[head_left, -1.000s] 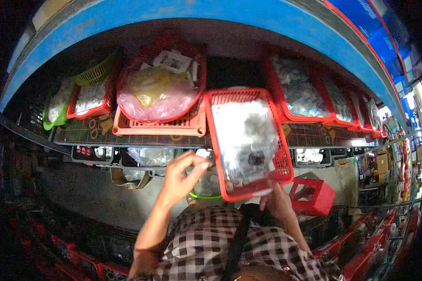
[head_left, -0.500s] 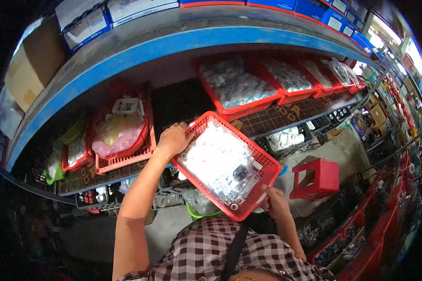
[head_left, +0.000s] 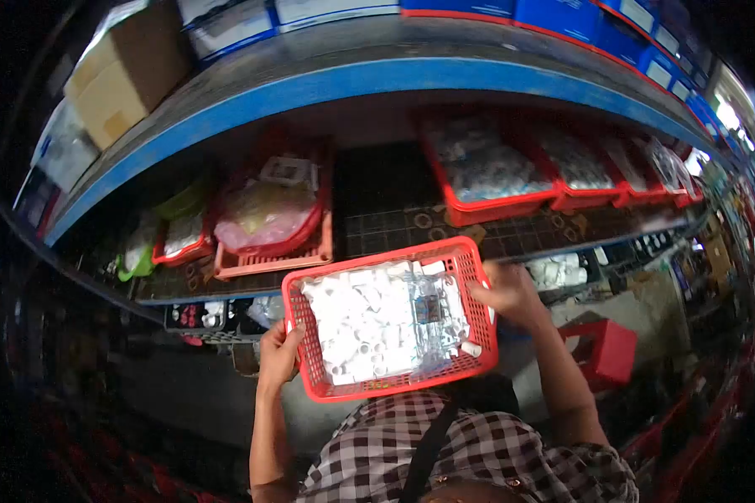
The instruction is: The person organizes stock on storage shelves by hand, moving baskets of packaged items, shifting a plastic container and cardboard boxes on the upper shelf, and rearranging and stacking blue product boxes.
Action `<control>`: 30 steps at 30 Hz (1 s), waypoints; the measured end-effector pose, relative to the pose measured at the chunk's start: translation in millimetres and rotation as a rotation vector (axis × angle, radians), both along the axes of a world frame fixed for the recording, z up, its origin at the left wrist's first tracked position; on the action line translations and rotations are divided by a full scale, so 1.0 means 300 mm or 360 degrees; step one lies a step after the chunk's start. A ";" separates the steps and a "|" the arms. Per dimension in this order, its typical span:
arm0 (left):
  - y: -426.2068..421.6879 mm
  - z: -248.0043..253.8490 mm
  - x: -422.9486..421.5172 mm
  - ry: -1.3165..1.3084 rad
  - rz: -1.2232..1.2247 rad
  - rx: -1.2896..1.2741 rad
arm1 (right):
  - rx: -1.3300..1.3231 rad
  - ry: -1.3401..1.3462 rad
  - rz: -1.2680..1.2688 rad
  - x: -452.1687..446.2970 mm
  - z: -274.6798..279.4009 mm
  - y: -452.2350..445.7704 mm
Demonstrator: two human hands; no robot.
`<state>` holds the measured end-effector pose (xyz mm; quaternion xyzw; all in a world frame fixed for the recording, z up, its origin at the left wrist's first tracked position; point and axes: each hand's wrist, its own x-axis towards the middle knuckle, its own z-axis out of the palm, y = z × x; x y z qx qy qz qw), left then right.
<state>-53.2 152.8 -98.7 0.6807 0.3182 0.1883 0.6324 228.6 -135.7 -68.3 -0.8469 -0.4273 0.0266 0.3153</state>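
Between my two hands hangs a red plastic basket [head_left: 306, 356] with slotted sides, held in front of my body. Many small white pipe fittings [head_left: 369, 323] fill it, along with a clear plastic bag [head_left: 432, 314] on the right side. My left hand [head_left: 279, 352] is closed on the basket's left end, its thumb over the rim. At the opposite end, my right hand [head_left: 512, 293] grips the rim, slightly blurred by motion. The basket sits roughly level across my view, just in front of the shelf.
Ahead is a blue-edged shelf [head_left: 377, 80] with boxes on top. Below it, red baskets of bagged parts [head_left: 499, 210] stand at the right. A pink crate [head_left: 273, 264] with a pink bag is at the left. A red stool [head_left: 608, 352] stands on the floor at the right.
The basket has turned from a slant to nearly level. My left hand has come down and nearer my body, while my right hand has risen. The shelf view has shifted to the right.
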 end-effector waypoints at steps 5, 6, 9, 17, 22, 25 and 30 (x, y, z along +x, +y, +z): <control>-0.048 -0.032 -0.122 0.0026 0.0055 -0.0268 | -0.0039 -0.0336 0.0276 0.159 0.125 0.407; -0.083 -0.038 -0.124 -0.0006 -0.0027 -0.0363 | -0.0080 -0.0377 0.0316 0.192 0.136 0.496; -0.222 -0.065 -0.046 -0.0040 -0.0191 -0.0660 | -0.0016 -0.0489 0.0399 0.268 0.074 0.721; -0.313 -0.006 0.155 -0.0202 -0.0443 -0.0786 | 0.0516 -0.0464 0.0544 0.099 0.132 0.618; -0.294 -0.042 0.273 -0.0226 -0.0520 -0.0940 | 0.0364 -0.0380 0.0635 -0.032 0.018 0.357; -0.248 -0.137 0.398 -0.0262 -0.0419 -0.0882 | 0.0569 -0.0096 0.0561 -0.144 -0.028 0.260; -0.188 -0.168 0.422 -0.0323 -0.0771 -0.0724 | 0.0485 -0.0455 0.0318 -0.149 -0.167 0.267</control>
